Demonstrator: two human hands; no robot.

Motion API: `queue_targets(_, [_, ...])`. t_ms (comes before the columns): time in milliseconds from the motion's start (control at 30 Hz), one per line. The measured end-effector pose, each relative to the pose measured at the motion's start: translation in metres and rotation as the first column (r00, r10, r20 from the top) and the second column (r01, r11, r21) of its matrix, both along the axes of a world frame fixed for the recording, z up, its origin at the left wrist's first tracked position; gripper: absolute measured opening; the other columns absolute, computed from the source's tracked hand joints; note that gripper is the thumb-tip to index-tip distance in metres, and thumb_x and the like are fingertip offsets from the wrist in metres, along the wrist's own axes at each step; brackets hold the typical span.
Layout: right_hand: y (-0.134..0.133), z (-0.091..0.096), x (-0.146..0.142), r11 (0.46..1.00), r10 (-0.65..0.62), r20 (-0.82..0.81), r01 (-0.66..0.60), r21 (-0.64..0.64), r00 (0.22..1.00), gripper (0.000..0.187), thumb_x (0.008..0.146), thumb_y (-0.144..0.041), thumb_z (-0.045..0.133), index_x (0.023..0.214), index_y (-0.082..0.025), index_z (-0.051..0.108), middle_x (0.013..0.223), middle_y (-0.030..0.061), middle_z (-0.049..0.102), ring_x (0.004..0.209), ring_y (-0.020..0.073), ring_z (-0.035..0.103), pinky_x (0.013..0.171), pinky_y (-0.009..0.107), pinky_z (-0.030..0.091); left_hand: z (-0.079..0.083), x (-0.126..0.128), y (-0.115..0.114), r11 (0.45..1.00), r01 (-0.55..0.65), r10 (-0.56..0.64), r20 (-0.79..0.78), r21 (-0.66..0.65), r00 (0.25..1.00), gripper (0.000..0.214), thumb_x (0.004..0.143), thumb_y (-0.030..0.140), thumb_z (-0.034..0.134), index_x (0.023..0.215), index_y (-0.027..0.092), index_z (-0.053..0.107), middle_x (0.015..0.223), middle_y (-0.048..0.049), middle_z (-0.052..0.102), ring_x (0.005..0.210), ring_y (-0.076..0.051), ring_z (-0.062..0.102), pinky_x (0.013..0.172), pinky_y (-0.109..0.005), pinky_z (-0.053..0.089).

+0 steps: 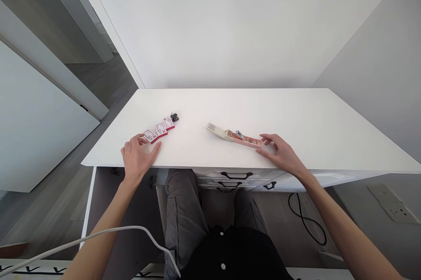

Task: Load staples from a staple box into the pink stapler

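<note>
My left hand is at the table's left front, fingers and thumb apart around the nearest of three small red-and-white packs. Its fingertips are at that pack's edge; whether they touch it I cannot tell. The packs lie in a slanting row, with a small black object at the far end. Near the middle lies a long, narrow case, opened out, with a cream half and a pink half. Small metallic pieces sit in the pink half, and a silver piece sticks up. My right hand is open around the pink end.
The white tabletop meets a white wall behind. Drawers with black handles are under its front edge, above my legs. A white cable crosses over my left forearm. A black cable lies on the floor at right.
</note>
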State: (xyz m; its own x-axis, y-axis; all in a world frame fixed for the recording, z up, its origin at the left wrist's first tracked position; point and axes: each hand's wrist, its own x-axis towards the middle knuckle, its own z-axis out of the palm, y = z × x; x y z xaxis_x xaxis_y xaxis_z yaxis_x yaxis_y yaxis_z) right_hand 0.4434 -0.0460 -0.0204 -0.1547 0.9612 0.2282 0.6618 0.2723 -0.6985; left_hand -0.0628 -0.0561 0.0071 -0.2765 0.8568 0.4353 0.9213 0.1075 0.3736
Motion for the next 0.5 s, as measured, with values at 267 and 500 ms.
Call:
queue_targets(267, [0.013,-0.002,-0.013,1.000,-0.009,0.050,0.009,0.012,0.999,0.046,0.099,-0.066,0.061,0.118,-0.026,0.074,0.119,0.0126,0.072,0.101,0.0293,0.069,0.086,0.044,0.055,0.002,0.049,0.001,0.937,0.339,-0.340,0.004,0.080,0.940,0.037,0.100,0.048,0.059,0.125,0.020,0.061,0.117,-0.0140,0.065,0.108,-0.031,0.061,0.104,-0.048,0.046])
queue_targets(500, [0.010,0.021,-0.024,0.999,-0.031,-0.107,0.028,-0.030,0.994,0.052,0.094,-0.072,0.066,0.116,-0.025,0.074,0.111,0.0117,0.079,0.085,0.0271,0.070,0.070,0.042,0.056,0.002,0.102,0.019,0.845,0.534,-0.489,0.359,-0.031,0.795,0.042,0.098,0.049,0.065,0.131,0.023,0.062,0.107,-0.0080,0.069,0.094,-0.026,0.064,0.090,-0.043,0.050])
